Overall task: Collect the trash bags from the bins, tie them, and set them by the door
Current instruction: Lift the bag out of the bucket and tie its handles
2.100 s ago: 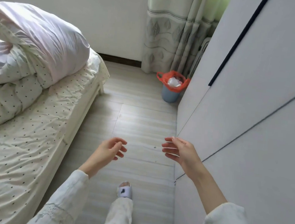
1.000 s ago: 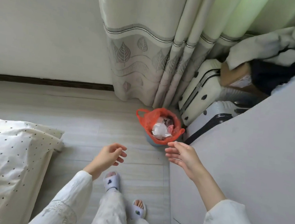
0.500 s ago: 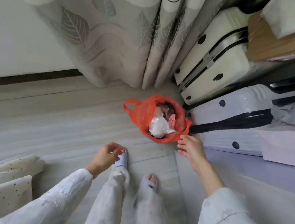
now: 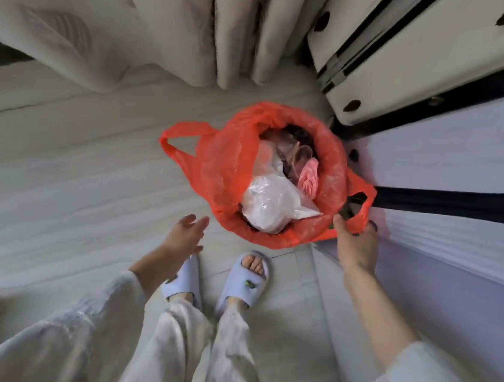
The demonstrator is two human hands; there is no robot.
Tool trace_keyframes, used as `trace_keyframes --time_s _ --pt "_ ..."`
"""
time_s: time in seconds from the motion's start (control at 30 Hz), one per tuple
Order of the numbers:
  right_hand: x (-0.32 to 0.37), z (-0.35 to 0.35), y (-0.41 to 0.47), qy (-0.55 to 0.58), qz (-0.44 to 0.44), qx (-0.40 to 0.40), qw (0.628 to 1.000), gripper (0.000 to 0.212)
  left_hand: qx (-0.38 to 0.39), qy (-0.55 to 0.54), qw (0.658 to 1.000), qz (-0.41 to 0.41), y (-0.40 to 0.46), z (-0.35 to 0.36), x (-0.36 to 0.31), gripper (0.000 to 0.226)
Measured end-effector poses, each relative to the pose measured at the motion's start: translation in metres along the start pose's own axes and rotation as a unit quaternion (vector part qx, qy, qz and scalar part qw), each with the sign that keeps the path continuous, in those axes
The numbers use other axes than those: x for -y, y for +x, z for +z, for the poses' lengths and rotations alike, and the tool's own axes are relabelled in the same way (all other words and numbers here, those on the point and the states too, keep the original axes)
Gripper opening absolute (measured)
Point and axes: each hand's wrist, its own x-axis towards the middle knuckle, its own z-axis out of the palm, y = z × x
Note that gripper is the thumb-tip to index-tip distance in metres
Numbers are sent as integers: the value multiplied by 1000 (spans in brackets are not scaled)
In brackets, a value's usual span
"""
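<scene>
A red plastic trash bag [image 4: 224, 175] lines a small bin on the floor, which the bag hides almost wholly. Inside lie crumpled white plastic [image 4: 271, 202] and a pink scrap. The bag's left handle loop [image 4: 181, 138] hangs free. My right hand [image 4: 356, 243] grips the right handle loop at the bag's near right rim. My left hand [image 4: 186, 230] hovers just short of the bag's near left side, fingers spread and empty.
A beige curtain [image 4: 157, 16] hangs behind the bin. Two hard suitcases, a cream one [image 4: 417, 52] and a pale lilac one [image 4: 454, 170], lie right behind and to the right of it. My slippered feet [image 4: 246, 281] stand just before the bin on the pale floor.
I have walked up to the bin and bent over it. My right hand has reached the bag's right handle and closed on it; my left hand has risen toward the bag.
</scene>
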Motion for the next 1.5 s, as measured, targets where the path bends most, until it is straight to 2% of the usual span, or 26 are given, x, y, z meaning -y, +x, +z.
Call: trace_keyframes --time_s 0.07,0.13,0.23,0.33,0.43,0.53,0.63,0.73,0.83,0.93,1.1,1.2,1.3,1.37,1.5 --pt "-13 10 12 15 5 15 1000 15 4 -113 993 -21 24 7 -5 41" --pt "-25 21 15 48 17 18 999 22 21 -179 983 -28 41 11 -6 15" --pt "-34 28 13 109 14 25 994 34 61 -216 974 -24 50 16 -12 23" --pt "-32 21 9 153 25 38 987 43 44 -241 969 -24 52 17 -19 20" --pt "-30 13 11 166 29 31 985 48 -25 -195 981 -2 48 17 -25 20" --pt "-32 5 8 140 36 29 989 50 -76 -124 989 19 32 13 -23 11" --pt "-30 -3 -3 107 36 26 993 46 -63 -113 992 -7 6 6 -21 12" --pt "-19 -15 -13 129 44 13 991 41 -34 -101 994 -10 -18 4 -27 17" --pt "-2 -30 -16 172 47 -7 984 37 -42 -67 996 31 -30 6 -40 15" --pt "13 -45 -16 183 10 -26 983 29 -74 -8 993 96 -36 4 -53 7" --pt "38 -60 -26 189 -69 -46 978 17 -121 101 974 162 -44 -2 -71 34" --pt "53 -68 -34 196 -108 -26 974 22 -155 165 961 159 -48 -10 -82 41" --pt "65 -76 -39 227 -100 10 969 22 -202 236 937 158 -51 -17 -91 36" --pt "71 -80 -44 247 -88 39 964 18 -213 224 937 164 -50 -19 -96 32" --pt "75 -85 -57 259 -61 89 960 12 -186 159 945 216 -44 -21 -108 56"
